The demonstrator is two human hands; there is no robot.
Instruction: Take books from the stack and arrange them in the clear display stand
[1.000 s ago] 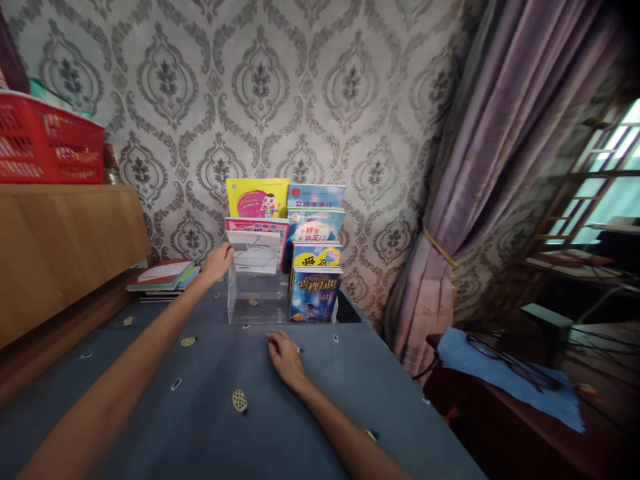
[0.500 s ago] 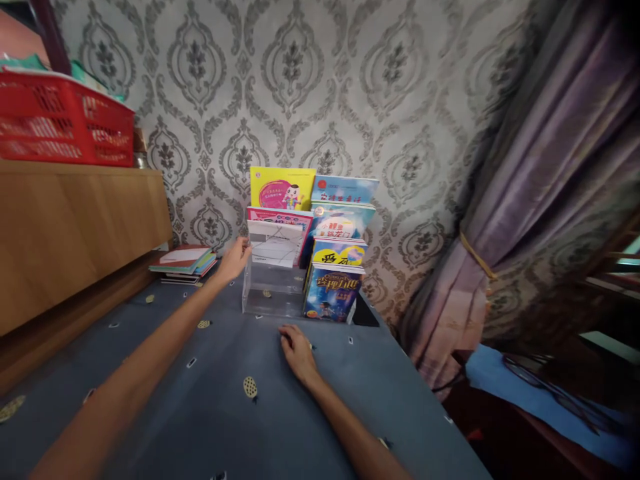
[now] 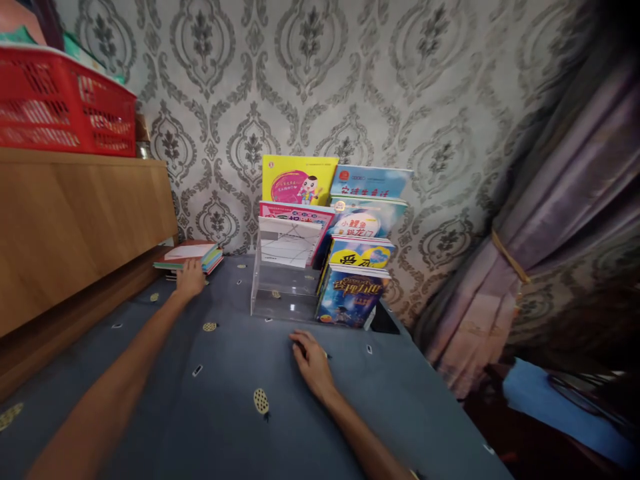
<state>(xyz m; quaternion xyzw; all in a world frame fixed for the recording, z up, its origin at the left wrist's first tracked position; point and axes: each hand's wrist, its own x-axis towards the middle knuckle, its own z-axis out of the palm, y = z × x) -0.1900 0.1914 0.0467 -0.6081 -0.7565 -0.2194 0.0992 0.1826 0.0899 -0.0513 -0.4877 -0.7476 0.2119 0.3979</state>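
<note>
A clear tiered display rack [image 3: 283, 293] stands at the back of a blue-grey cloth-covered table [image 3: 240, 407], filled with children's books. A white booklet [image 3: 289, 242] sits in its left column; the lowest left slot holds nothing. My left hand [image 3: 191, 277] reaches to a flat stack of books [image 3: 189, 256] on the left, fingers resting at the stack's near edge. My right hand [image 3: 313, 360] lies flat on the cloth in front of the rack, fingers stretched out, holding nothing.
A wooden cabinet [image 3: 75, 227] runs along the left with a red plastic basket [image 3: 60, 110] on top. Patterned wallpaper is behind the rack. A purple curtain [image 3: 550, 220] hangs at the right, with a blue cloth [image 3: 560, 410] on a dark surface below.
My left hand left the white booklet in the rack and moved left to the stack of books. The view shifted slightly left; my right hand stayed flat on the cloth.
</note>
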